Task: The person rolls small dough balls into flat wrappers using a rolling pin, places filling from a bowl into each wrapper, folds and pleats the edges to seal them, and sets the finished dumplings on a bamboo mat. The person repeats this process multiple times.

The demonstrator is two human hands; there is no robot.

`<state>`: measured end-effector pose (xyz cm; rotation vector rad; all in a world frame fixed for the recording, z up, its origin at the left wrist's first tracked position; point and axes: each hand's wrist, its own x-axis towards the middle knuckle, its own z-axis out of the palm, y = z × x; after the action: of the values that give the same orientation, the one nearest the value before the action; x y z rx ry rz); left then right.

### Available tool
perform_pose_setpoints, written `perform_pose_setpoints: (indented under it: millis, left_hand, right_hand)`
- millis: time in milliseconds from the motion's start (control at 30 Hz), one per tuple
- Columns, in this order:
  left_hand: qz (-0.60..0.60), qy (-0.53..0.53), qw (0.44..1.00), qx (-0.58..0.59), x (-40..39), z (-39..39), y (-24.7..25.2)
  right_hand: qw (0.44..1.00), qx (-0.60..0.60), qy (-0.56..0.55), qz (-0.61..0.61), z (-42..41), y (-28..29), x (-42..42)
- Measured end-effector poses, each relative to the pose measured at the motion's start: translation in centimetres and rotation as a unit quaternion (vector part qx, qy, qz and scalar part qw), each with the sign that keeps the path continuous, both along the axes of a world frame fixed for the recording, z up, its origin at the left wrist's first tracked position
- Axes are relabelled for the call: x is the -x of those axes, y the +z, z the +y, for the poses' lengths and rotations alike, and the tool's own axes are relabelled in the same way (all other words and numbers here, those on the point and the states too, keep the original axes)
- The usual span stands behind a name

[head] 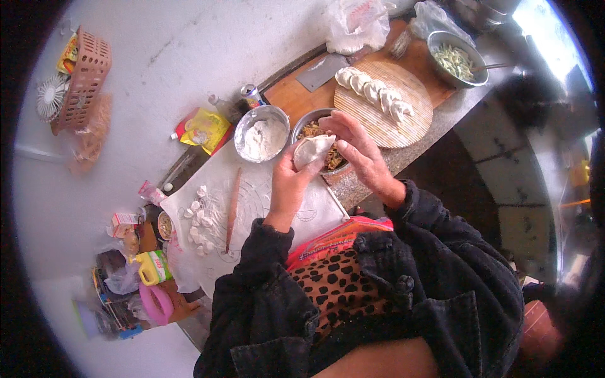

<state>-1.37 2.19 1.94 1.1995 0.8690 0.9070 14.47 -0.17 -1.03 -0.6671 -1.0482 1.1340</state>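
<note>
My left hand (289,180) holds a folded dumpling (313,151) of pale dough, its curved edge brought together. Just to the right, my right hand (363,153) hovers with its fingers apart; whether a fingertip touches the dough's tip is hard to tell. Below both hands stands a metal bowl of brown filling (334,159), partly hidden by them. Beside it is a metal bowl of flour (263,134). A row of several folded dumplings (374,93) lies on a round slatted board (411,125). On the floured white mat (264,189) are a wooden rolling pin (233,208) and several dough pieces (201,224).
A cleaver (322,72) lies flat on the wooden cutting board (302,101). At the far right stands a bowl of shredded vegetable (453,61) with a utensil in it. Along the wall are a yellow pouch (204,131), a can (251,94) and a yellow jug (150,268).
</note>
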Motion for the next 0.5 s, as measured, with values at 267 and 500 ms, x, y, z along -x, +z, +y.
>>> perform_pose_setpoints:
  millis: [267,500]
  left_hand:
    - [0.087,-0.034,0.991,-0.099,0.8,-0.4,2.9]
    - [0.061,-0.025,0.989,-0.135,0.3,-0.5,3.0]
  right_hand:
    - [0.978,-0.024,-0.009,-0.209,-0.7,3.0,-2.9]
    - [0.95,-0.095,-0.089,-0.283,-1.0,3.9,-3.5]
